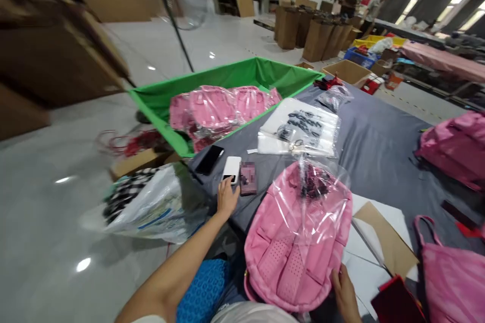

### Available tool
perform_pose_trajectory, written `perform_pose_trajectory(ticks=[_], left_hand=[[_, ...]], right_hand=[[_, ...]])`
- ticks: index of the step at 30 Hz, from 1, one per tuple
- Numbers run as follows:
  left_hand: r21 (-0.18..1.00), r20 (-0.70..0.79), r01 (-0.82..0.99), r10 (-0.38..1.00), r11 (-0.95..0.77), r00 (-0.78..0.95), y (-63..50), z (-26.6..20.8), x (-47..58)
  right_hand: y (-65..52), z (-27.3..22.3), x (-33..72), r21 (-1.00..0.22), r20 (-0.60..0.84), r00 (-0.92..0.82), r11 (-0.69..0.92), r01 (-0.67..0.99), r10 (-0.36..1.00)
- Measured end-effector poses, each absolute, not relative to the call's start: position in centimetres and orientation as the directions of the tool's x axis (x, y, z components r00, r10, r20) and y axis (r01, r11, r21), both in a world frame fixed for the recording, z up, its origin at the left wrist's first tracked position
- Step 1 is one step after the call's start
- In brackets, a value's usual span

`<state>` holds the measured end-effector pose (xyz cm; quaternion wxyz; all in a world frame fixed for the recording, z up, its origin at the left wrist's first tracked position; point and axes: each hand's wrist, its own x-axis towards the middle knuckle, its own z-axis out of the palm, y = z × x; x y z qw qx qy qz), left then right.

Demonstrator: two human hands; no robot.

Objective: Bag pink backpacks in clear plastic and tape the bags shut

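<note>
Bagged pink backpack (299,242), lower centre of frame.
Your right hand (343,290) grips its lower edge; your left hand (227,197), fingers loosely curled, touches the white device (232,168) at centre left.

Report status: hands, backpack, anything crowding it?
Left hand on white device. Right hand grips bagged pink backpack at its edge. Cardboard sheet alongside.

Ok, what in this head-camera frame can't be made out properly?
- Small item beside the white device: its face is pixelated.
- Print on the stacked plastic bags: too small to read.
- Top left: motion-blurred brown shapes.
- Right hand: its lower part is cut off by the bottom edge, under the pink backpack.
- Left hand: fingertips at the device, contact unclear.
</note>
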<state>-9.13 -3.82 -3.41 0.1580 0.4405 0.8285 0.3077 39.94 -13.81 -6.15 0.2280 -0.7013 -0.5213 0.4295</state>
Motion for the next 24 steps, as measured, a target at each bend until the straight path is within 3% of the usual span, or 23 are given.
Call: perform_pose_trajectory(ticks=[3, 6, 8, 10, 12, 15, 17, 20, 21, 24], left_hand=[[0.753, 0.054, 0.644, 0.963, 0.135, -0.265, -1.2, -3.9, -6.9], [0.814, 0.075, 0.580, 0.997, -0.043, -0.032, 0.5, -4.8, -4.0], [0.829, 0.076, 0.558, 0.996, -0.043, -0.036, 0.6, -5.2, -2.1], [0.828, 0.102, 0.561, 0.984, -0.002, -0.148, -0.3, -5.1, -0.7], [0.799, 0.166, 0.601, 0.964, -0.008, -0.209, -1.8, -4.7, 0.0], [0.742, 0.186, 0.669, 0.969, -0.030, -0.163, -4.3, -4.7, -0.7], [0.742, 0.063, 0.653, 0.955, 0.149, -0.289, -5.9, -5.8, -2.1], [0.672, -0.121, 0.607, 0.872, 0.424, -0.475, -8.7, -8.7, -5.1], [0.649, -0.145, 0.649, 0.902, 0.396, -0.406, -9.9, -9.7, -6.1], [0.683, -0.149, 0.730, 0.980, 0.008, 0.129, -14.3, -12.1, -8.3]], right_hand=[[-12.9, -4.5, 39.0, -0.728, -0.386, 0.153, -0.402, 0.556, 0.910], [-11.8, -2.6, 38.2, -0.687, -0.417, 0.110, -0.392, 0.612, 0.902], [-11.3, -1.2, 37.9, -0.653, -0.311, 0.148, -0.324, 0.685, 0.939], [-11.0, 0.0, 37.4, -0.583, -0.075, 0.200, -0.206, 0.786, 0.977], [-10.7, 0.4, 36.6, -0.536, 0.108, 0.105, -0.031, 0.843, 0.989], [-10.1, -1.1, 35.1, -0.518, 0.193, 0.045, 0.063, 0.853, 0.980], [-9.5, -3.2, 34.2, -0.546, 0.175, 0.206, -0.080, 0.834, 0.963], [-8.6, -6.0, 33.8, -0.694, 0.018, 0.443, -0.308, 0.650, 0.896], [-8.5, -6.6, 34.0, -0.753, -0.058, 0.467, -0.346, 0.559, 0.882], [-10.1, -7.3, 35.3, -0.866, -0.317, 0.405, -0.436, 0.246, 0.858]])
